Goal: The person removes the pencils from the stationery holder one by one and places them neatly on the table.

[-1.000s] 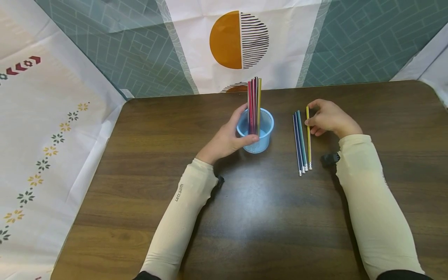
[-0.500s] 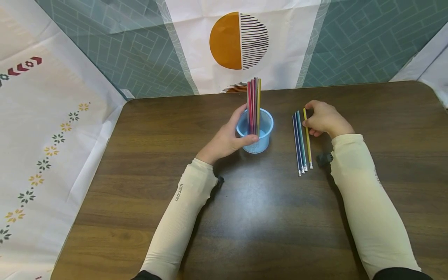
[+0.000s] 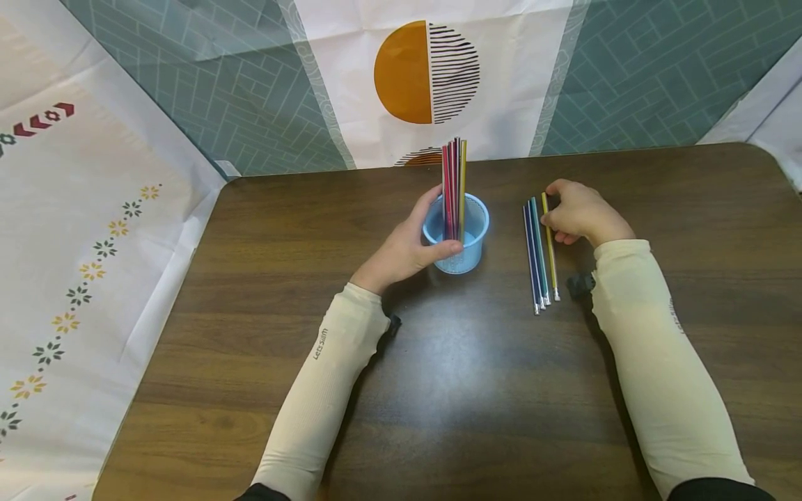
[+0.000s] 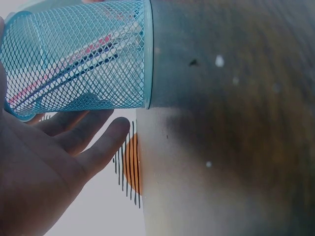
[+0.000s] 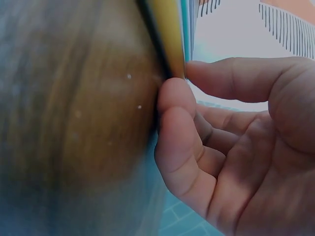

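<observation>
A light blue mesh pencil cup stands upright on the table, holding several pencils, red, dark and gold. My left hand grips the cup from the left, thumb at the near rim and fingers behind it. Through the mesh in the left wrist view, pencil ends show inside the cup. To the right, my right hand pinches a yellow pencil near its far end, between thumb and fingertips. Beside it lie a few blue and teal pencils, their metal eraser ends toward me.
The brown wooden table reaches well in front of both hands. Behind its far edge hangs a patterned cloth, and another flowered cloth hangs along the left side.
My right hand has shifted slightly left, tilting the yellow pencil's far end toward the blue and teal ones. The left hand and the cup stay in place.
</observation>
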A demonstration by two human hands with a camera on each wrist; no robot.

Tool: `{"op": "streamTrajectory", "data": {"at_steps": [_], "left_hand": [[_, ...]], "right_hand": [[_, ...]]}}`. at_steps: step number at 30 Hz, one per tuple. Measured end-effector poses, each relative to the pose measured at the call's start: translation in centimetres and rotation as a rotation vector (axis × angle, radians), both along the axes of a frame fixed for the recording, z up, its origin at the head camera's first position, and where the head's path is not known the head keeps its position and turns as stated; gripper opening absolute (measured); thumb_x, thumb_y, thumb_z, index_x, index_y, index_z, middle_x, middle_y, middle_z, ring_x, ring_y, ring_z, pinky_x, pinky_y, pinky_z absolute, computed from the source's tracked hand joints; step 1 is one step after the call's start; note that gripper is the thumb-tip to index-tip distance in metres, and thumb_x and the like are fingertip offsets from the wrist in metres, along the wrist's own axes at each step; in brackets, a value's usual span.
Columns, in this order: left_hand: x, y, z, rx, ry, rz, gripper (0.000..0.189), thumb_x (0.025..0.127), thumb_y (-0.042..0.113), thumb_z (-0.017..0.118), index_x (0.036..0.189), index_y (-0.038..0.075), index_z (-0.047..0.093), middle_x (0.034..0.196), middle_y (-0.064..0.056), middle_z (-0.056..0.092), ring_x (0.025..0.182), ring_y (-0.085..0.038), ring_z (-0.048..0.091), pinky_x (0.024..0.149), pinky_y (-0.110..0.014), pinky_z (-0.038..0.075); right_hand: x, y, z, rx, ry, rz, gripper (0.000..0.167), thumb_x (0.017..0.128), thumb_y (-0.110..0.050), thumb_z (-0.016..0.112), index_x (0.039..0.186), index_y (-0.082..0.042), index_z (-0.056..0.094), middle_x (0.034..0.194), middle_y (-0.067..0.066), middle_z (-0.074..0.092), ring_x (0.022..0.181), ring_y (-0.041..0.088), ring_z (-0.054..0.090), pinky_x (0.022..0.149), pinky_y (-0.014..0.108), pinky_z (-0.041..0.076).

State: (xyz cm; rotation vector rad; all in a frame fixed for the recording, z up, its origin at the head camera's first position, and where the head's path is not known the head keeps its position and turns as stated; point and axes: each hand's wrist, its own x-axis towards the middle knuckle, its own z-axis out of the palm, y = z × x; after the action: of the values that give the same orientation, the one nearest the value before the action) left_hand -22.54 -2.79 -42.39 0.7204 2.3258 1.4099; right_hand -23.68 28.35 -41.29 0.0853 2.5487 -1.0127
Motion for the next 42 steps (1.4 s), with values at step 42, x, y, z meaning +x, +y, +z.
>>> {"op": "streamTrajectory", "data": {"at_steps": [42], "left_hand": [[0.1,0.0,0.1,-0.001,0.000,0.010,0.097,0.087,0.047,0.077,0.160,0.039,0.013,0.158,0.001,0.030,0.134,-0.024,0.039,0.102,-0.051,0.043]], "right_hand": [[0.9,-2.9,2.7,-0.169,0.266,0.009,0.040,0.104,-0.018,0.053,0.141,-0.002,0.051,0.083,0.015,0.061,0.065,0.026,0.062,0.059,0.029,0.053]]}}
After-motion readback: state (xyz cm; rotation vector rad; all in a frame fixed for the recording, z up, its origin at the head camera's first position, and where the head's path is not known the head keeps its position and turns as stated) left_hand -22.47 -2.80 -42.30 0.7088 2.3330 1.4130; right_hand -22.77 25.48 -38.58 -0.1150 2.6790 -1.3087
